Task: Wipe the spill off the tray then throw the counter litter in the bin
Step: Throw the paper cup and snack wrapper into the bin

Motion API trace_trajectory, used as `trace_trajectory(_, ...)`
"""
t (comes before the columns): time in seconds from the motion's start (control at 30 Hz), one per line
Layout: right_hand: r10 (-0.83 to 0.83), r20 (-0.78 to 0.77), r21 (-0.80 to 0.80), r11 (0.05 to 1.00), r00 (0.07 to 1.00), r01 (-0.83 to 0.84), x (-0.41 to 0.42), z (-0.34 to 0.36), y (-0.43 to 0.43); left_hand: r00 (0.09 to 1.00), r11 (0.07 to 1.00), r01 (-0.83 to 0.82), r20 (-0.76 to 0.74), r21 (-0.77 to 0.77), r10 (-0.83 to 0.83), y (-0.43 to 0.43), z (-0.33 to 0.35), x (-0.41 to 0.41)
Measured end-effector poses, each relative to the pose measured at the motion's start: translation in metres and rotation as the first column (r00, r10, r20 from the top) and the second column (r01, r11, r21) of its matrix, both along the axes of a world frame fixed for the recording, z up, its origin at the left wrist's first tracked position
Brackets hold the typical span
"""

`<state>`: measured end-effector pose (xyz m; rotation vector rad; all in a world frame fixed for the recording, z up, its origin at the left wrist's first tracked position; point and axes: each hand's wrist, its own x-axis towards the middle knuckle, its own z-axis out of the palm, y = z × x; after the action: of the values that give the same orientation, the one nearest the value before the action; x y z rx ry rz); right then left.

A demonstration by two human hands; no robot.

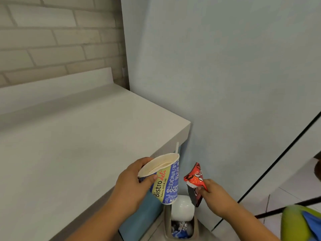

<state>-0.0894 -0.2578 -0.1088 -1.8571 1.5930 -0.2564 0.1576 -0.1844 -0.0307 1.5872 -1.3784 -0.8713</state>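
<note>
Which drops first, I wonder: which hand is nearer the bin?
Right: the right hand, pinching the wrapper, is above-right of the bin; left hand, gripping the cup, is over the counter edge.

We find the counter [83,136] at left, the far wall [52,40] behind it, the right wall [225,66] at its end. Below that end, near us, stands the bin [167,221]. Above the bin the cup [167,186], a straw [177,147] in it, is left of the wrapper [194,180].

Café or break-rm nook, pale counter [86,136] w/ brick-tile wall [52,40], bin [167,222] beside it, deli-branded paper cup [166,180]
</note>
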Motion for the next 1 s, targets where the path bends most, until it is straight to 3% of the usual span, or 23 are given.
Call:
trace_trajectory(0.23, -0.029, -0.072, 0.093, 0.995, 0.997, 0.035, 0.004, -0.078, 0.019, 0.994, 0.992, 0.037, -0.111, 0.117, -0.024, 0.007, -0.074, -0.005)
trace_trajectory(0.5, -0.062, -0.141, 0.187, 0.978, 0.988, 0.088, 0.001, -0.172, 0.025, 0.998, 0.987, 0.022, -0.057, 0.161, -0.013, 0.005, -0.165, -0.007)
trace_trajectory(0.87, 0.017, -0.257, 0.143, 0.99, 0.966, 0.02, -0.005, -0.316, 0.004, 0.999, 0.986, -0.019, -0.041, 0.163, 0.026, -0.014, -0.308, 0.001)
trace_trajectory(1.0, 0.086, -0.387, 0.122, 0.992, 0.918, -0.041, -0.008, -0.375, -0.006, 0.998, 0.992, -0.001, -0.066, 0.128, 0.009, -0.028, -0.366, 0.002)
